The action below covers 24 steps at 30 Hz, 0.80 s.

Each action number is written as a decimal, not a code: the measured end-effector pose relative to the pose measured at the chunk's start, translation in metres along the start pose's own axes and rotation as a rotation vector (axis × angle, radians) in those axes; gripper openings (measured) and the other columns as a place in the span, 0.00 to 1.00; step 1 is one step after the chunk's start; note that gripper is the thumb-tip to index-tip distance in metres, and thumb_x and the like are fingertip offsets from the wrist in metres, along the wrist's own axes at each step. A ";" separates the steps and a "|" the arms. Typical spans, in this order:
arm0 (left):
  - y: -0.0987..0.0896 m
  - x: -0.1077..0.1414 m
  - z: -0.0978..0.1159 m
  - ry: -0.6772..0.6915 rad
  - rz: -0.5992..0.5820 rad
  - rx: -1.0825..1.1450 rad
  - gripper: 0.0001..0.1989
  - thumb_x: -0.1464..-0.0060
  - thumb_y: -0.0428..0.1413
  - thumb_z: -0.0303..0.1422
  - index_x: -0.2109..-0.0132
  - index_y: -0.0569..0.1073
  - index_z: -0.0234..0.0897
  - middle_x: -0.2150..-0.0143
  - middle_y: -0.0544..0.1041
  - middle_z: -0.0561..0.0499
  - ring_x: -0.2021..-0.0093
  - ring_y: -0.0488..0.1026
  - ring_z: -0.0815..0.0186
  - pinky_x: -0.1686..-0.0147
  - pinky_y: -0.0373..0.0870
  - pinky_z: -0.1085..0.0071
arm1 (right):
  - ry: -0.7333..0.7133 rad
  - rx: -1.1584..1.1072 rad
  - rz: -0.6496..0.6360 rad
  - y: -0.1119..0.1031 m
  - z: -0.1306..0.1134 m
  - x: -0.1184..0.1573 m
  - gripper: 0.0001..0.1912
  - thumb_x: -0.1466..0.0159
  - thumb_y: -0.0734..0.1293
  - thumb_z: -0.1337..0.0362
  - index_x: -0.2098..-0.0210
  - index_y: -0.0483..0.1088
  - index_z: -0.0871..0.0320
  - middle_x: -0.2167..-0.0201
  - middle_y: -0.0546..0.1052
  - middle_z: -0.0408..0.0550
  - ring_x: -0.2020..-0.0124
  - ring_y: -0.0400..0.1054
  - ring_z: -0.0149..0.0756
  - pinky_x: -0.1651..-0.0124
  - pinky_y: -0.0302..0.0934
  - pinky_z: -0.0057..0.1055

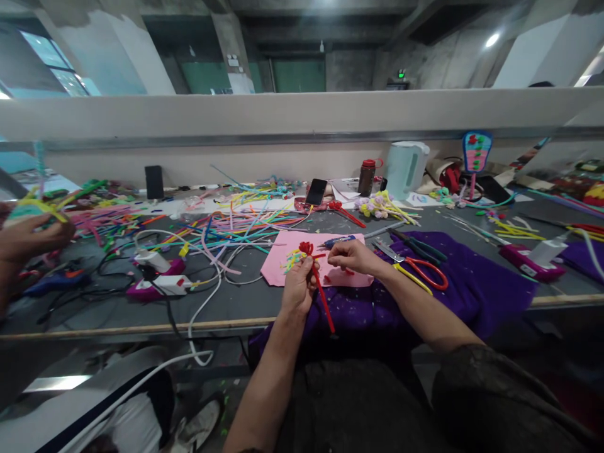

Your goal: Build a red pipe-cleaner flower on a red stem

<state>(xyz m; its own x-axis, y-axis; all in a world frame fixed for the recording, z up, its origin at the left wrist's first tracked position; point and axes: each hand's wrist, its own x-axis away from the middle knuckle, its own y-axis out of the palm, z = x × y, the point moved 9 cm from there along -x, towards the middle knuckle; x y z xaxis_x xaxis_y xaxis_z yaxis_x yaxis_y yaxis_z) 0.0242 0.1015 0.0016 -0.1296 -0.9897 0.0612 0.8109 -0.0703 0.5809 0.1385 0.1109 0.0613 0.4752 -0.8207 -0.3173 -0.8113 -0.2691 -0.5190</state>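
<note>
Red pipe-cleaner flower (306, 248), held over pink sheet (274, 267): likely light, bendable, crushable; best gripped by its stem (325, 307). Left hand (298, 283) is closed round it; right hand (353, 256) has fingers bunched nearby, any hold unclear.

A dark gray workbench (240, 307) with colorful fuzzy stems (257, 221), a pink sheet (275, 267), purple cloth (476, 277) and magenta power strips (531, 262) on it.

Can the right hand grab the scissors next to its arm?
Probably yes, if the right hand draws back: the scissors lie close by, and nothing seems to rest on top of them.
</note>
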 end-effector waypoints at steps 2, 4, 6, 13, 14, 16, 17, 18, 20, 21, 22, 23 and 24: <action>0.001 0.000 0.001 0.016 -0.006 0.004 0.14 0.60 0.62 0.37 0.73 0.69 0.31 0.82 0.67 0.58 0.89 0.55 0.82 0.91 0.49 0.84 | -0.089 0.192 -0.005 0.008 -0.008 0.000 0.10 0.44 0.67 0.60 0.67 0.71 0.61 0.75 0.72 0.43 0.75 0.64 0.28 0.72 0.56 0.24; 0.002 0.001 0.001 0.017 -0.018 0.006 0.13 0.60 0.61 0.37 0.73 0.68 0.31 0.83 0.67 0.59 0.89 0.56 0.82 0.90 0.50 0.84 | -0.174 0.373 -0.021 0.017 -0.014 0.000 0.10 0.46 0.69 0.60 0.66 0.72 0.59 0.69 0.73 0.45 0.70 0.66 0.30 0.69 0.56 0.25; 0.002 0.003 0.002 0.007 -0.023 0.023 0.13 0.59 0.61 0.36 0.72 0.68 0.31 0.82 0.67 0.58 0.89 0.56 0.82 0.90 0.50 0.85 | -0.198 0.516 -0.009 0.019 -0.013 -0.001 0.07 0.45 0.68 0.61 0.68 0.73 0.58 0.67 0.73 0.46 0.66 0.66 0.31 0.67 0.56 0.25; -0.013 0.012 0.032 0.056 -0.068 0.200 0.09 0.56 0.60 0.32 0.70 0.68 0.31 0.78 0.69 0.56 0.87 0.57 0.82 0.89 0.52 0.86 | -0.048 0.678 0.211 -0.025 0.009 -0.004 0.06 0.41 0.65 0.66 0.72 0.72 0.60 0.69 0.72 0.48 0.69 0.65 0.31 0.68 0.52 0.26; -0.015 0.013 0.036 0.067 -0.078 0.216 0.09 0.56 0.60 0.31 0.71 0.68 0.31 0.78 0.69 0.56 0.86 0.57 0.82 0.90 0.52 0.86 | -0.028 0.688 0.222 -0.029 0.010 -0.004 0.06 0.41 0.64 0.67 0.72 0.72 0.60 0.69 0.72 0.48 0.69 0.65 0.31 0.68 0.52 0.26; -0.017 0.013 0.041 0.073 -0.091 0.238 0.09 0.56 0.60 0.31 0.71 0.68 0.31 0.77 0.69 0.56 0.86 0.57 0.82 0.90 0.52 0.85 | -0.001 0.699 0.227 -0.035 0.011 -0.003 0.08 0.40 0.62 0.68 0.71 0.72 0.60 0.68 0.72 0.48 0.68 0.65 0.31 0.67 0.52 0.25; -0.017 0.013 0.041 0.072 -0.095 0.242 0.08 0.56 0.60 0.30 0.71 0.68 0.31 0.77 0.68 0.56 0.86 0.57 0.82 0.90 0.52 0.85 | 0.006 0.701 0.220 -0.036 0.011 -0.002 0.08 0.39 0.61 0.69 0.70 0.73 0.59 0.67 0.73 0.47 0.67 0.65 0.31 0.67 0.52 0.25; -0.017 0.013 0.041 0.069 -0.097 0.244 0.08 0.55 0.60 0.31 0.71 0.68 0.31 0.77 0.68 0.56 0.86 0.57 0.82 0.90 0.52 0.85 | 0.008 0.700 0.211 -0.037 0.009 -0.002 0.09 0.38 0.61 0.68 0.70 0.73 0.59 0.67 0.73 0.47 0.67 0.66 0.30 0.67 0.52 0.24; -0.016 0.014 0.039 0.062 -0.102 0.241 0.08 0.55 0.60 0.31 0.71 0.68 0.31 0.77 0.68 0.56 0.86 0.57 0.82 0.90 0.52 0.85 | 0.002 0.691 0.198 -0.038 0.006 -0.001 0.11 0.37 0.59 0.66 0.69 0.73 0.59 0.68 0.72 0.46 0.68 0.65 0.30 0.66 0.53 0.24; -0.015 0.014 0.038 0.058 -0.102 0.237 0.08 0.55 0.59 0.31 0.71 0.68 0.31 0.77 0.68 0.56 0.86 0.57 0.82 0.90 0.52 0.85 | -0.003 0.682 0.199 -0.039 0.004 -0.001 0.12 0.36 0.58 0.64 0.69 0.73 0.59 0.69 0.72 0.46 0.68 0.65 0.30 0.66 0.53 0.24; -0.015 0.014 0.036 0.054 -0.101 0.233 0.08 0.54 0.59 0.31 0.71 0.68 0.31 0.77 0.68 0.56 0.86 0.57 0.82 0.90 0.52 0.86 | -0.010 0.669 0.204 -0.041 0.002 -0.001 0.14 0.35 0.58 0.64 0.69 0.73 0.59 0.70 0.72 0.46 0.69 0.65 0.30 0.66 0.53 0.24; -0.015 0.014 0.035 0.052 -0.098 0.229 0.08 0.54 0.59 0.31 0.71 0.68 0.31 0.77 0.68 0.56 0.86 0.57 0.82 0.90 0.52 0.86 | -0.020 0.655 0.216 -0.043 0.000 -0.001 0.15 0.35 0.57 0.63 0.69 0.73 0.60 0.71 0.72 0.46 0.69 0.65 0.30 0.66 0.53 0.24; -0.016 0.014 0.034 0.050 -0.094 0.226 0.08 0.54 0.59 0.31 0.71 0.68 0.31 0.77 0.68 0.56 0.86 0.57 0.82 0.90 0.52 0.86 | -0.029 0.640 0.232 -0.045 -0.002 0.000 0.16 0.34 0.56 0.63 0.70 0.72 0.60 0.71 0.72 0.46 0.69 0.65 0.30 0.66 0.54 0.24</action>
<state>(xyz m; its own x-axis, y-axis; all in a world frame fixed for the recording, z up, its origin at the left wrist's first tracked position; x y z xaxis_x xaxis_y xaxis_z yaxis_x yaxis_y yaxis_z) -0.0096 0.0933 0.0212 -0.1661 -0.9854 -0.0386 0.6473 -0.1385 0.7495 0.1741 0.1222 0.0864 0.3297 -0.8051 -0.4931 -0.5358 0.2705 -0.7999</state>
